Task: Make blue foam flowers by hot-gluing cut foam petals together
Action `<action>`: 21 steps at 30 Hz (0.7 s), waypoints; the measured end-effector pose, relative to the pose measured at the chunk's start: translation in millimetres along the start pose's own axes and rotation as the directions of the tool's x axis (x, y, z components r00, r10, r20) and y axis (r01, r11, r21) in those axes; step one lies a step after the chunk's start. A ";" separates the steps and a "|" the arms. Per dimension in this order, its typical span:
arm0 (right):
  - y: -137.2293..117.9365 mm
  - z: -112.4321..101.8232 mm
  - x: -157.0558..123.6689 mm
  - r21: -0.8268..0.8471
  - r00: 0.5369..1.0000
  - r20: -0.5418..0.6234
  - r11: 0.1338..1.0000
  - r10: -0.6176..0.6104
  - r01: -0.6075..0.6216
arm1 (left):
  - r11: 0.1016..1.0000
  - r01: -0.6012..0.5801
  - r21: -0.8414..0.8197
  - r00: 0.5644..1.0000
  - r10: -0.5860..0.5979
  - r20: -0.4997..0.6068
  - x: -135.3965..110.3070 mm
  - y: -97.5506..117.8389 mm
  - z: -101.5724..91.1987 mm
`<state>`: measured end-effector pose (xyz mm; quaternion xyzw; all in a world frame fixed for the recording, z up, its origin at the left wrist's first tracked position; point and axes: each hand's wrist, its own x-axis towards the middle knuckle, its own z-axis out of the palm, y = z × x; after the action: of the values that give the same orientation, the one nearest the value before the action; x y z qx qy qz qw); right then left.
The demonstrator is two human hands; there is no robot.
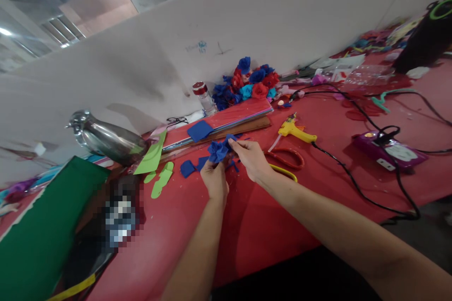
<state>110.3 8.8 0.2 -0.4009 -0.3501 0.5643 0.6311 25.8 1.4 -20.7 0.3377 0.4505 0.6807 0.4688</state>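
Above the red table, my left hand [215, 179] is closed under a blue paper flower [218, 150], gripping it from below. The fingertips of my right hand [249, 156] pinch the flower's right edge, at a blue petal. Several blue paper pieces [188, 168] lie on the table just left of my left hand. A blue square of paper [199, 130] rests on a stack of coloured sheets [226, 120] behind the flower. Close to my right hand are scissors with red handles [294, 157] and a yellow handle loop [284, 172]. The flower's underside is hidden by my fingers.
A yellow glue gun [295, 131] with a black cord lies to the right, near a purple power box [386, 153]. Finished paper flowers [247, 82] and a glass bottle [205, 98] stand by the wall. A steel jug [109, 138] and green paper cutouts [163, 181] are left.
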 end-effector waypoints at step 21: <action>1.4 2.4 -2.3 -0.023 0.999 -0.004 0.999 0.037 -0.038 | 0.999 0.002 -0.034 0.999 -0.003 -0.042 0.7 -3.0 -0.5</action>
<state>107.2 6.8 0.0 -0.4156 -0.3476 0.5713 0.6165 26.1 2.4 -23.7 0.3149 0.4489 0.6946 0.4657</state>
